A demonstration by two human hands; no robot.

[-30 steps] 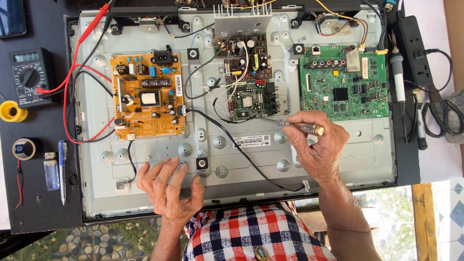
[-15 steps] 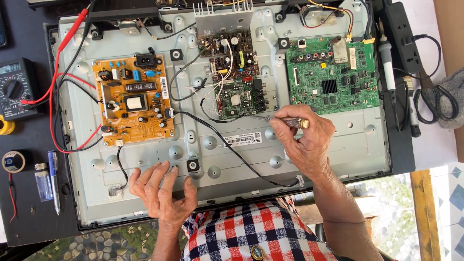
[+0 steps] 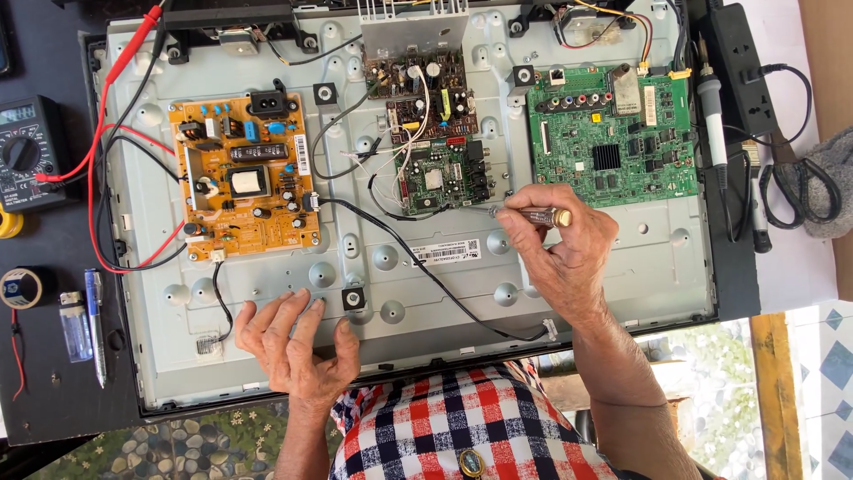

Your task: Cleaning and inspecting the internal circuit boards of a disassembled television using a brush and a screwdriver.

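Note:
An opened flat television lies face down, its grey metal back panel (image 3: 622,267) bare. My right hand (image 3: 560,244) grips a small screwdriver (image 3: 533,214) whose tip points left at the lower right corner of the small green middle board (image 3: 440,173). My left hand (image 3: 293,342) lies flat on the panel's lower part, fingers spread, holding nothing, beside a small black square mount (image 3: 354,298). An orange power board (image 3: 244,178) sits at the left, a large green main board (image 3: 613,133) at the right. A black cable (image 3: 426,271) runs across the panel between the hands.
A multimeter (image 3: 27,156) with red and black leads (image 3: 98,133) lies at far left, with a tape roll (image 3: 19,287), a pen (image 3: 93,324) and a lighter (image 3: 74,324) below it. At right are a soldering iron (image 3: 713,116), a power strip (image 3: 742,67) and scissors (image 3: 804,191).
The view has shifted, so the panel sits lower and more central. My right hand with the screwdriver stays at the middle board's corner; my left hand remains flat on the panel.

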